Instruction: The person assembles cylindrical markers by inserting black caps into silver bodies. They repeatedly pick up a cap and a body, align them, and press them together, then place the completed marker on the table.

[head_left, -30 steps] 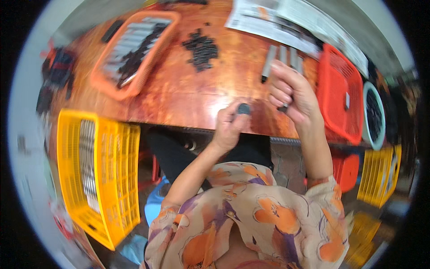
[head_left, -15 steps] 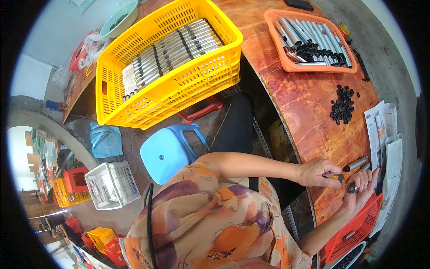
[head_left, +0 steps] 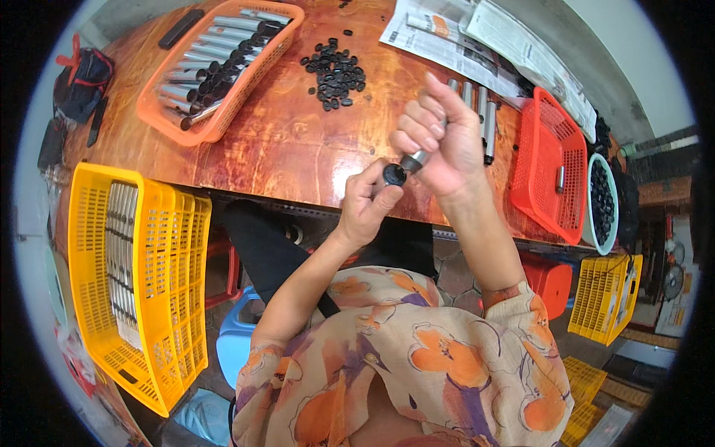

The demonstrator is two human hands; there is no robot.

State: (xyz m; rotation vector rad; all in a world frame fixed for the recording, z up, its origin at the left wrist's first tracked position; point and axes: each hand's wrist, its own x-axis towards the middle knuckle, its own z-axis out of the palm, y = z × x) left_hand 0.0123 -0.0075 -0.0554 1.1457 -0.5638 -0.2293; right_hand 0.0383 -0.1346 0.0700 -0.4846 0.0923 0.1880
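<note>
My left hand [head_left: 363, 205] is closed around a piece with a round black end [head_left: 394, 175], which faces up between thumb and fingers; the rest of it is hidden. My right hand [head_left: 450, 141] grips a short silver metal tube [head_left: 420, 157] with a dark end, fingers curled over it and thumb raised. That dark end is tilted down against or just beside the black end in my left hand; I cannot tell if they touch. Several silver tubes [head_left: 489, 130] with black ends lie on the wooden table behind my right hand. Beyond my left hand is a pile of small black caps [head_left: 335, 74].
An orange basket [head_left: 199, 138] of silver tubes stands at the table's left. To the right are a red basket [head_left: 521, 175] and a pale bowl [head_left: 600, 244] of black pieces. Newspapers [head_left: 439, 45] lie at the back. A yellow crate [head_left: 175, 283] of tubes stands at left.
My view has swung toward the table, so the baskets and caps appear farther left. My hands have come together, bringing the tube's dark end to the black-ended piece.
</note>
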